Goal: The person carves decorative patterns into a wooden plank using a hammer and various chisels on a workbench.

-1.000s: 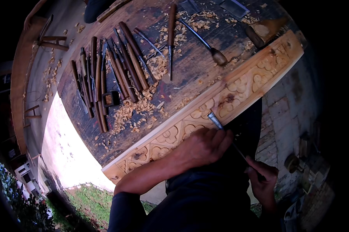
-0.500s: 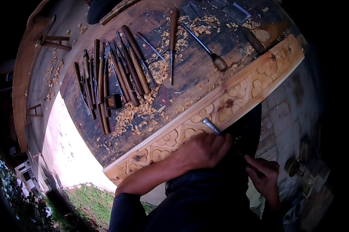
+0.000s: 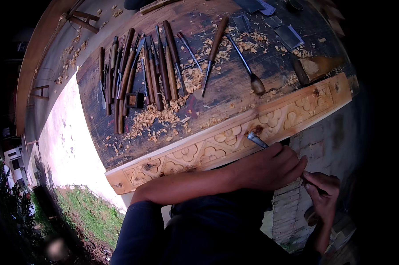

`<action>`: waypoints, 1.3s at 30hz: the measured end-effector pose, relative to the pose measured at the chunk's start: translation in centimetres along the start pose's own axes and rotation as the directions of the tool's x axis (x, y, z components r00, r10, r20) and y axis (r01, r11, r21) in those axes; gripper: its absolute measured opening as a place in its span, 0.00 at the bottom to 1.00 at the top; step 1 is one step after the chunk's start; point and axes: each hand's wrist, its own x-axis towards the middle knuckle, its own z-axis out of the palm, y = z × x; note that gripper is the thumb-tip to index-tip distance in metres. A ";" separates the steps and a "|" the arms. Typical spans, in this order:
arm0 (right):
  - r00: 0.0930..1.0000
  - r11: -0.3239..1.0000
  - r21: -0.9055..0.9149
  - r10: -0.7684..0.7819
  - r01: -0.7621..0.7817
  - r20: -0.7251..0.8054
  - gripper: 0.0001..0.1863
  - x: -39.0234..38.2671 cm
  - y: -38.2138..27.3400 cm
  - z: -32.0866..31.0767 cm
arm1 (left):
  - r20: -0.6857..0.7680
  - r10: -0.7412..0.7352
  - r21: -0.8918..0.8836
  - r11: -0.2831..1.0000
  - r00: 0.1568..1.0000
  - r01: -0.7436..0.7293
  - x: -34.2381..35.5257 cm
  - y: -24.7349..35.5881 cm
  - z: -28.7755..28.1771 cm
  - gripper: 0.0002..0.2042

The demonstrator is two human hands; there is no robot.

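Observation:
A long pale wooden board [image 3: 210, 154], carved with a row of four-lobed flower shapes, lies along the near edge of the bench. The steel blade of a gouge [image 3: 257, 140] rests over its carved face, close to a dark knot. My left hand [image 3: 270, 168] is wrapped round the gouge behind the blade. Farther back on the same tool, my right hand [image 3: 325, 187] is closed round its rear end, with the handle mostly hidden by the fingers. My left forearm crosses just in front of the board's near edge.
On the dark bench [image 3: 208, 108] lie several chisels and gouges [image 3: 164, 73], a small dark box [image 3: 134, 100], and heaps of wood shavings [image 3: 157, 117]. A round-handled gouge [image 3: 257, 84], a wooden mallet [image 3: 300, 72] and flat sharpening stones [image 3: 289, 36] lie toward the far right.
Both hands and the gouge have moved right along the board, so the blade is now by the dark knot. The whole view has also turned slightly.

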 end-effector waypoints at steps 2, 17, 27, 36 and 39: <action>0.999 1.000 -0.018 0.021 -0.020 0.042 0.22 1.3 0.4 -1.1 | 0.079 -0.018 -0.042 0.999 0.997 0.022 0.4 -0.3 0.9 0.20; 0.944 0.992 -0.098 -0.040 0.076 0.329 0.21 10.9 1.1 -2.7 | 0.070 -0.292 -0.237 0.924 0.954 0.300 -0.1 -2.0 3.1 0.20; 0.938 0.998 -0.068 0.006 0.018 0.347 0.19 11.7 2.0 -5.2 | 0.079 -0.251 -0.298 0.918 0.965 0.263 0.7 -2.6 2.5 0.25; 0.934 1.000 -0.017 0.004 0.003 0.358 0.19 12.3 2.8 -5.2 | 0.093 -0.274 -0.293 0.911 0.957 0.290 0.9 -2.6 2.6 0.25; 0.932 1.000 -0.017 0.001 0.005 0.362 0.20 12.3 2.9 -5.2 | 0.090 -0.286 -0.307 0.903 0.954 0.300 0.9 -2.6 2.5 0.25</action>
